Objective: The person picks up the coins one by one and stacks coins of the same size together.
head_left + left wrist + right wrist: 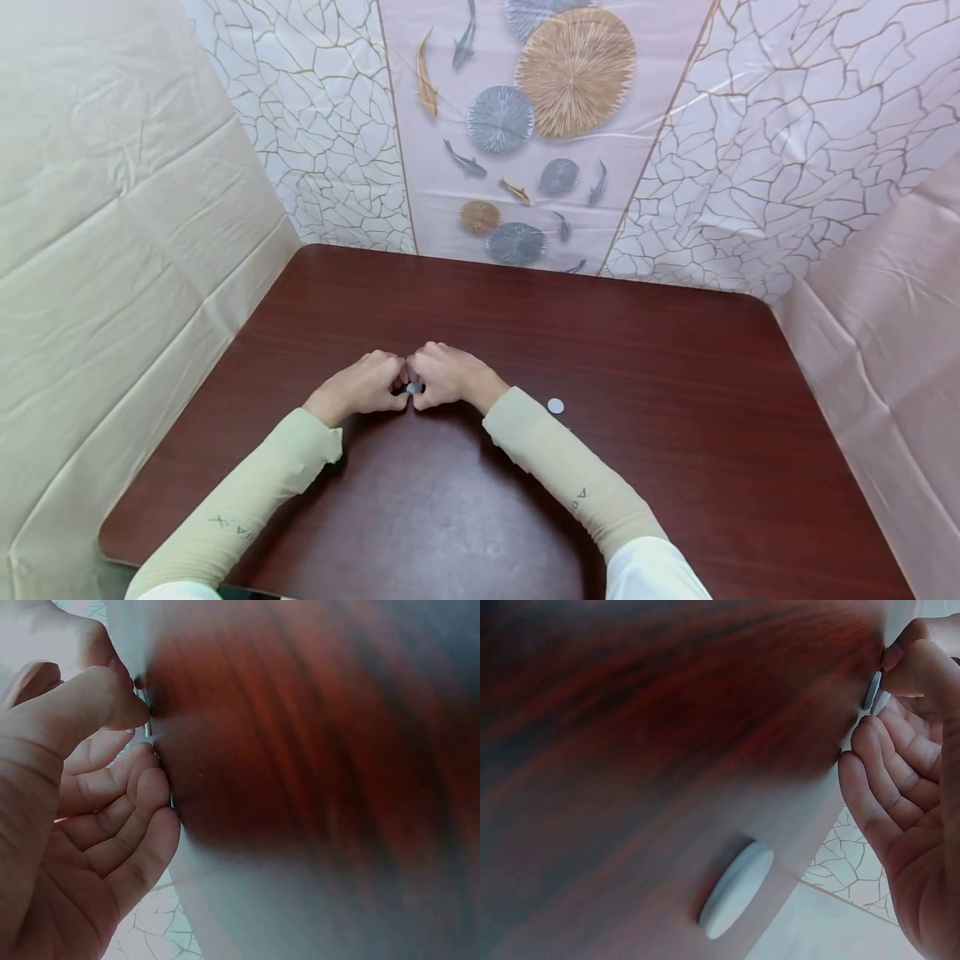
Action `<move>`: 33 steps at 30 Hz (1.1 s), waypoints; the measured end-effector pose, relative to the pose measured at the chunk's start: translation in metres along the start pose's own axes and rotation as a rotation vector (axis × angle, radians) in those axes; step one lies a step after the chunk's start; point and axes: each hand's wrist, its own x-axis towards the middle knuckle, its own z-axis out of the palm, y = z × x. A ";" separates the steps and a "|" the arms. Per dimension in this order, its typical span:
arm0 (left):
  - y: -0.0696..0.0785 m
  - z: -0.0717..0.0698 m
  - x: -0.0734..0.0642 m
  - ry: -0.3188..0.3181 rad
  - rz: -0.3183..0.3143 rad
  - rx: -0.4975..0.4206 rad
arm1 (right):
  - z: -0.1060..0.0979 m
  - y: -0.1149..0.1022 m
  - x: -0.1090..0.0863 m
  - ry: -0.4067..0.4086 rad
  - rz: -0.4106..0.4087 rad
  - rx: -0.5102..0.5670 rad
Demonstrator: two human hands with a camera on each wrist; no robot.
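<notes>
Both hands meet at the middle of the table, knuckles nearly touching. Between them is a small round grey disc (414, 388), which my left hand (367, 383) and right hand (446, 375) grip with curled fingers and thumbs. Seen from the right wrist, the grey disc (872, 691) stands on edge near the tabletop, with a paler thin piece (881, 703) beside it by the fingertips. Only a thin edge shows in the left wrist view, between thumb and fingers. A white round disc (556, 406) lies on the table, beyond the right forearm.
The dark red-brown wooden table (675, 400) has rounded corners. Pale cloth hangs at the left (135, 208) and right, and a patterned backdrop (510, 167) stands behind the far edge. A dark object edge (247, 593) shows at the bottom of the head view.
</notes>
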 end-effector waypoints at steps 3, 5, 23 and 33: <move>0.001 -0.001 0.001 -0.008 -0.010 0.001 | 0.001 0.001 0.001 -0.003 0.004 -0.005; 0.001 -0.001 0.002 -0.019 -0.024 -0.002 | 0.001 0.001 0.001 -0.004 0.004 -0.003; 0.004 -0.002 0.002 -0.084 -0.098 -0.040 | 0.000 0.004 0.001 -0.018 -0.016 0.053; 0.003 -0.002 0.003 -0.090 -0.103 -0.044 | -0.002 0.003 -0.001 -0.041 0.024 0.076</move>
